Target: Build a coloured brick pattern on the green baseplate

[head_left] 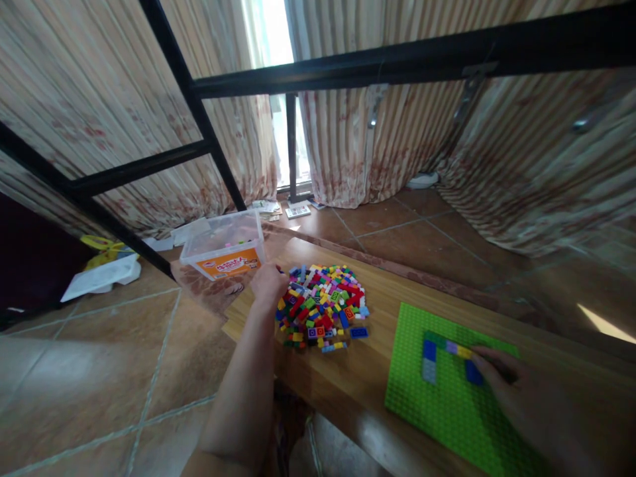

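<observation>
My left hand [269, 283] is at the left edge of a heap of mixed building bricks [322, 301]. Its fingers are curled closed, a small dark bit shows at their tips, and I cannot make out what they hold. On the wooden table's right half lies a green baseplate [412, 391]. Bricks on it form three sides of a frame: a blue brick [430, 351] and a grey-blue brick [428, 372] at left, green, lilac [451, 346] and yellow bricks on top, a blue brick [474, 373] at right. My right hand [511, 381], slightly blurred, pinches a building brick at the top right corner.
A clear plastic box [223, 245] with an orange label and a few bricks inside stands beyond the table's left end. Black metal bars [318, 78] cross ahead, before striped curtains [342, 146]. A white tray-like object [102, 277] lies on the tiled floor at left.
</observation>
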### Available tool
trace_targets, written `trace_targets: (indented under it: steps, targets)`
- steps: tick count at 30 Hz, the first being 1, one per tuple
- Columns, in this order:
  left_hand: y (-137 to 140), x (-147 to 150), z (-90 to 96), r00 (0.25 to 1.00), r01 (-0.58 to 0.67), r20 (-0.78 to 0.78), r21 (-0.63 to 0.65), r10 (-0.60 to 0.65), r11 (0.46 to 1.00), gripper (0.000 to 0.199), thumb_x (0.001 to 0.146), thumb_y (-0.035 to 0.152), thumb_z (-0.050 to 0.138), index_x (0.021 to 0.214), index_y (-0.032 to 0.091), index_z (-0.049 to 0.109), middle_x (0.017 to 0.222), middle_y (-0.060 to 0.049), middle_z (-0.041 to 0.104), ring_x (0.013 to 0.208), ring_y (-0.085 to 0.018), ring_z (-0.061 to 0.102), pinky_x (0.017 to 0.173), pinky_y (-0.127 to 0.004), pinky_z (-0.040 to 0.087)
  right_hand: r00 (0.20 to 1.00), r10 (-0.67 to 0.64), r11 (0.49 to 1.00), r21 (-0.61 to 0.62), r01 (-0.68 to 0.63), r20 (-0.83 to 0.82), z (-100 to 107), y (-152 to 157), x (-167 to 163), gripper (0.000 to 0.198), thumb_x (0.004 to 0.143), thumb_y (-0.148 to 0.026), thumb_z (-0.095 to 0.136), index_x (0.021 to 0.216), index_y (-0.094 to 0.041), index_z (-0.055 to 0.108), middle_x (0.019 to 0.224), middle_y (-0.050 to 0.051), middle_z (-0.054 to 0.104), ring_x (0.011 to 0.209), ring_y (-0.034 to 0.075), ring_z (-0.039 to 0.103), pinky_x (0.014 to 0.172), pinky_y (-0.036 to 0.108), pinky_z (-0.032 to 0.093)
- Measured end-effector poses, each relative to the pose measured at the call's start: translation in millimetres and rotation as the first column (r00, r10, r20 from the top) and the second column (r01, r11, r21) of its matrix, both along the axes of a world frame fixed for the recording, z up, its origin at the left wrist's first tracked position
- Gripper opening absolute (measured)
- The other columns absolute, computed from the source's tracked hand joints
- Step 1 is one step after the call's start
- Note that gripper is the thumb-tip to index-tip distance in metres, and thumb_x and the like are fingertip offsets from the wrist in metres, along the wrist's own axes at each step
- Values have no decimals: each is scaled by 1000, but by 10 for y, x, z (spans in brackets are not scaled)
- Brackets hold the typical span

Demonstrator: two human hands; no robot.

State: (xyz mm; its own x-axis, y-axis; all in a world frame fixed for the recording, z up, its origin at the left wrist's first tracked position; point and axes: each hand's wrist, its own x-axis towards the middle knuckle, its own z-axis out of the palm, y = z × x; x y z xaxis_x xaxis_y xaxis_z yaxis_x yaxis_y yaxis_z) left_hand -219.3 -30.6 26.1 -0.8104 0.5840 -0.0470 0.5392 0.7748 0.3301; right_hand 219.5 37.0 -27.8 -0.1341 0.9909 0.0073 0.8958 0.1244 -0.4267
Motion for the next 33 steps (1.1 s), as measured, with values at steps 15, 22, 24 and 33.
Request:
trace_targets:
  steps: [15,22,24,33]
  targets:
    - [100,1583,75,394,172,462,812,-794,558,23,72,28,69,91,15,70,86,-5,71,78,-16,64,76,-29,53,832,-120,965,132,225,-542,434,-246,-249,34,84,-48,57,92,-19,73,88,7,75,81,22,69,75,33,54]
    - [-24,2237,-79,135,142,597,778,-791,612,21,70,26,72,87,16,66,82,-4,69,80,-17,65,73,-29,53,796,224,959,-18,-282,-562,428,-458,-300,32,86,-43,61,111,-23,68,109,7,72,99,23,66,85,38,53]
    - [-16,2275,-83,131,126,621,763,-773,634,21,69,25,73,86,16,65,82,-3,69,80,-17,65,72,-28,53,783,241,947,-37,-318,-573,418,-480,-288,32,86,-43,62,111,-24,68,109,7,71,100,23,65,86,39,52]
    - [17,2350,-134,170,255,589,748,-790,612,14,72,20,68,84,17,63,86,-3,69,84,-16,65,79,-28,52,775,185,953,-82,-292,-604,438,-487,-238,19,87,-35,60,99,-22,69,92,3,72,86,19,65,80,34,51]
